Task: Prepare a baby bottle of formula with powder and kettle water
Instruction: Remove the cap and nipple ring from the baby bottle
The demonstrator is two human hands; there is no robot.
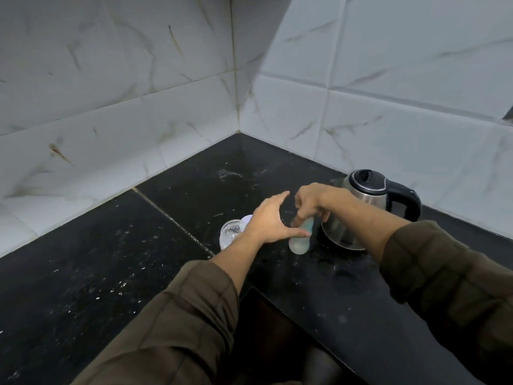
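Observation:
A translucent baby bottle point(300, 238) stands on the black counter, slightly tilted. My right hand point(313, 202) grips its top from above, hiding the neck. My left hand point(270, 218) hovers just left of the bottle with fingers spread and the thumb reaching toward its side; whether it touches the bottle I cannot tell. A steel kettle point(366, 207) with a black lid and handle stands right behind the bottle. A clear round container point(230, 232), partly hidden by my left hand, sits to the left.
The black granite counter point(111, 259) runs into a corner of white marble-pattern tiled walls point(138, 120). White specks lie scattered on the counter's left part. The counter's inner edge drops away to a dark gap near my forearms.

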